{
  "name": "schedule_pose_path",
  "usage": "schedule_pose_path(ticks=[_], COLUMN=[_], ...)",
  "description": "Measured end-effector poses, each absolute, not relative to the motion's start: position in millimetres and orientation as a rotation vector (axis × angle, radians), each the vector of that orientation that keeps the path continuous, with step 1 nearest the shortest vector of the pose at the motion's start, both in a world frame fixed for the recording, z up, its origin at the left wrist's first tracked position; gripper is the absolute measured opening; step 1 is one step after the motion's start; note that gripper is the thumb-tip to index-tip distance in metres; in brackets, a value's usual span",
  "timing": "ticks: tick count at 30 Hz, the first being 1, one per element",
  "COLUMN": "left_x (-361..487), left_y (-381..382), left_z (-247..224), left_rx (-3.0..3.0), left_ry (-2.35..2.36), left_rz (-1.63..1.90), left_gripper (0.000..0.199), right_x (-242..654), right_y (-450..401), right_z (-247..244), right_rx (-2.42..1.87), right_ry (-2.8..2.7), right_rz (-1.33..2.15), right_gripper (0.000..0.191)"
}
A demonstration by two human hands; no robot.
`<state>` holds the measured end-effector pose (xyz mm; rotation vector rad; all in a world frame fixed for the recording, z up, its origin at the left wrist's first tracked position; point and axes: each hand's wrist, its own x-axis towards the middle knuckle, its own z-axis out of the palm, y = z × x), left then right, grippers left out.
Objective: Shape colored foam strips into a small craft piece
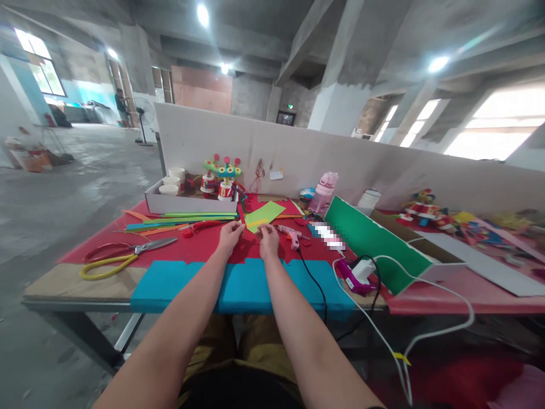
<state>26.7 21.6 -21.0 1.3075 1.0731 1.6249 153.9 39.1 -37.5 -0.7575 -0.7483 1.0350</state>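
Note:
My left hand is closed in a pinch at the lower end of a narrow red strip, which stands up from the fingertips. Close beside it, my right hand also has its fingers pinched together; what sits between them is too small to make out. A yellow strip shows just past the right fingertips, over a sheet of light green paper. To the right of that hand lies a pink glue gun with a black cord. Scissors with red and yellow handles rest at the left.
Coloured strips lie behind the scissors. A white box holds cups and decorated figures. On the right stand a pink bottle, a green-sided box and a purple power strip with loose cables. Blue material covers the front edge.

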Motion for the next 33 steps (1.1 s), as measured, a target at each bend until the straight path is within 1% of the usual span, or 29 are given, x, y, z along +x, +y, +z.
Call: schedule_pose_path(ticks=[3,7,17,28,33], left_x=[28.4,28.1,29.4,29.3,29.0], left_y=[20.7,21.1,23.4,25.7,25.8], left_z=[-19.9,-21.6,-25.7,-28.7,-29.0], left_rx=[1.276,1.228,1.205,1.217,1.22], left_ry=[1.021,0.986,0.986,1.031,1.045], left_rz=[1.608,1.583,1.588,1.605,1.606], left_gripper=[0.031,0.036,0.034,0.031,0.026], right_x=[141.8,136.7,140.2,142.7,143.1], right_y=[35.9,33.4,34.2,29.4,28.8], right_z=[-38.2,-38.7,-39.2,-39.6,-37.6], right_rx=[-0.739,-0.733,-0.713,-0.64,-0.681], right_ry=[-0.861,-0.894,-0.879,-0.943,-0.964], right_rz=[1.205,1.273,1.325,1.367,1.356], right_gripper=[0.021,0.022,0.022,0.032,0.031])
